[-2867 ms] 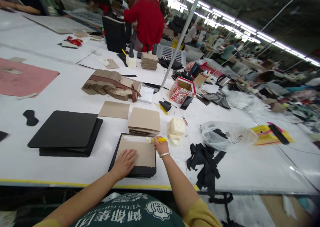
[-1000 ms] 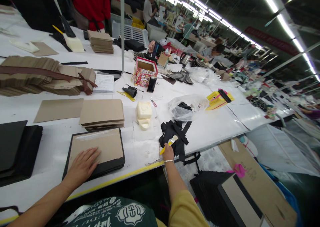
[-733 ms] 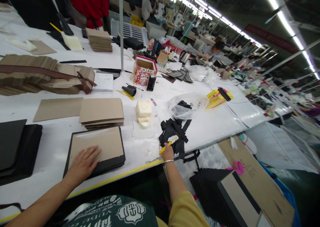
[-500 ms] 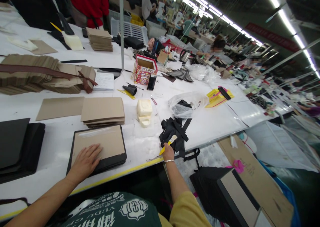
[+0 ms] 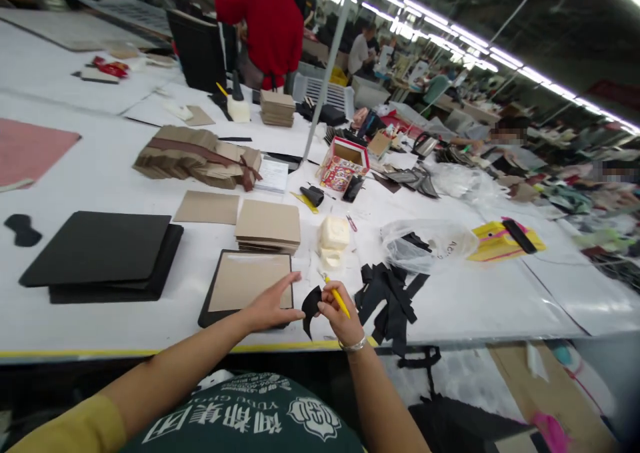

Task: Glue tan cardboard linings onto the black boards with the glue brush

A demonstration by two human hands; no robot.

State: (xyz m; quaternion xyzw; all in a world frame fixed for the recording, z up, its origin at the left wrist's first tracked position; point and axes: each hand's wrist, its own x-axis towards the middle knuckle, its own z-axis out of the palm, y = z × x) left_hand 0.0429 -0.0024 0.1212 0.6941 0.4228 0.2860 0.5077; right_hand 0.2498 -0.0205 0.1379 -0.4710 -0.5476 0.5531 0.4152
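From where I stand, the right hand [image 5: 337, 310] is nearly closed, with a black strip [image 5: 311, 306] pinched at the fingertips and a yellow brush [image 5: 341, 303] lodged in the same grip; the brush slants up and away, probably so that it stays clear of the pinch. The strip hangs curled just left of that hand, in the gap between the two. Facing it, the left hand [image 5: 273, 303] has thumb and fingers spread wide with nothing in them that I can see, apparently shaped to meet the strip; whether it rests on the board [image 5: 235, 283] beneath it I can't tell. That board lies over black sheets [image 5: 213, 318], their dark edge showing around it, squarely in front of the body, I'd guess for easy reach. Just right of the right hand, more strips [image 5: 390, 300] lie heaped near the edge of the counter [image 5: 175, 333], handy for picking. Just beyond the right hand stands a white tub [image 5: 334, 236], close enough to suit the brush. Past the left hand sits a pile of boards [image 5: 267, 221], and well to its left a black stack [image 5: 100, 246]. Farthest out, a tied bundle [image 5: 185, 156] lies beyond the pile, its brown band presumably keeping it together.
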